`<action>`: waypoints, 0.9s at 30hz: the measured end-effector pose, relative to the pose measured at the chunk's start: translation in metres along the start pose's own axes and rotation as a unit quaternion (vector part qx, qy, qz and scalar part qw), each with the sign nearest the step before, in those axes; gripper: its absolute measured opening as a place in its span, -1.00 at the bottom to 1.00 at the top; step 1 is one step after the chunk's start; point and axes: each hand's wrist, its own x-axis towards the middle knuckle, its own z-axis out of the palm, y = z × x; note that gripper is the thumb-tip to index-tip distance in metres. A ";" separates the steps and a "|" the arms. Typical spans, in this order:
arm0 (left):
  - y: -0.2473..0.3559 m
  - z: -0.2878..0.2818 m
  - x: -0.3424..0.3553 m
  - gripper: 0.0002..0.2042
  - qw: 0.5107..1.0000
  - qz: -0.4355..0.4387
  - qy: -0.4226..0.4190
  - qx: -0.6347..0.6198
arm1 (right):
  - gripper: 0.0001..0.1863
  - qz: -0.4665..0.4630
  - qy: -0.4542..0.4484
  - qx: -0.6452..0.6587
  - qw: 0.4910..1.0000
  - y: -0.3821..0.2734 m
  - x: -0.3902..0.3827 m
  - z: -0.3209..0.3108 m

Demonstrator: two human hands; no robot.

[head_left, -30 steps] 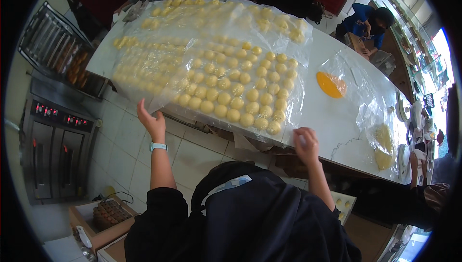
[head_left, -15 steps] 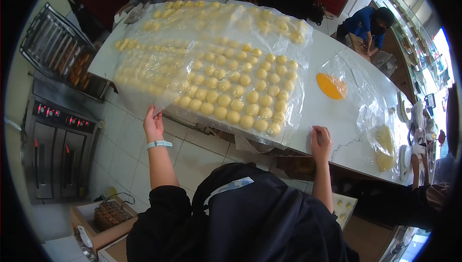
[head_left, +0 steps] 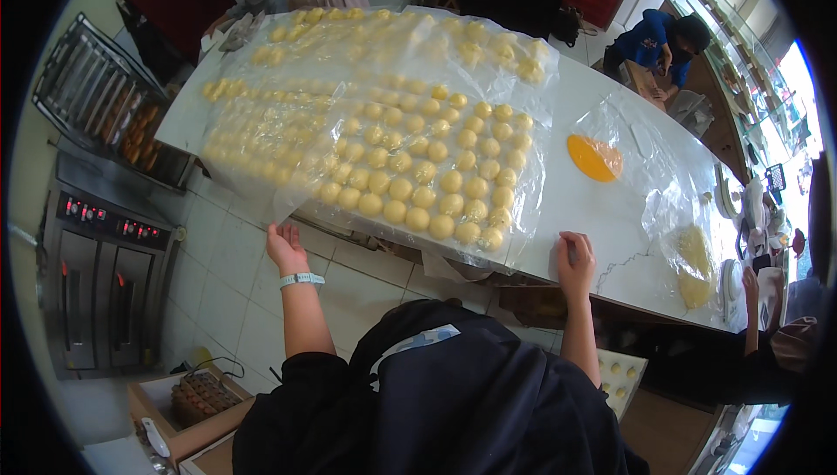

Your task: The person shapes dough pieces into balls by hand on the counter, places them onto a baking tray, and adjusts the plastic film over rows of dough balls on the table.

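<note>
Rows of round, pale yellow dough balls (head_left: 399, 189) lie on the white table, many of them under a clear plastic sheet (head_left: 261, 139). My left hand (head_left: 288, 250) is at the near edge of the table, just below the hanging corner of the sheet. Its fingers look loose and parted, with nothing visible in them. On the right, my right hand (head_left: 575, 264) rests by the table's front edge, its fingers loosely curled with a gap at the thumb, and holds nothing.
An orange dough scraper (head_left: 595, 158) lies on the marble-patterned table (head_left: 567, 109). Farther right, a yellow dough mass (head_left: 694, 267) sits by crumpled plastic. An oven (head_left: 109, 274) and a tray rack (head_left: 105, 95) stand left. Other people work around the table.
My left hand has dropped slightly down and right, letting go of the sheet's corner. My right hand has barely moved. The view has shifted a little.
</note>
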 end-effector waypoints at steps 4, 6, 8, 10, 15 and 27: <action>0.000 0.029 -0.032 -0.53 0.971 0.118 0.121 0.167 | -0.90 0.013 0.004 0.011 1.000 -0.001 -0.001 -0.004; -0.008 0.033 -0.032 -0.45 0.924 0.194 0.203 0.259 | -0.91 0.006 0.007 0.012 1.000 0.001 -0.001 -0.002; -0.013 0.019 -0.022 -0.40 0.857 0.302 0.205 0.363 | -0.91 -0.007 0.015 0.014 1.000 0.006 0.000 0.003; -0.024 0.025 -0.034 -0.39 0.808 0.364 0.164 0.433 | -0.90 0.011 0.002 0.027 1.000 0.007 0.000 0.004; -0.055 0.070 -0.102 -0.40 0.720 0.561 -0.046 0.407 | -0.88 -0.008 0.009 0.001 1.000 0.010 0.001 0.001; -0.205 0.099 -0.316 -0.43 0.422 0.476 -0.668 0.386 | -0.83 0.203 0.065 0.422 0.881 0.036 -0.008 -0.013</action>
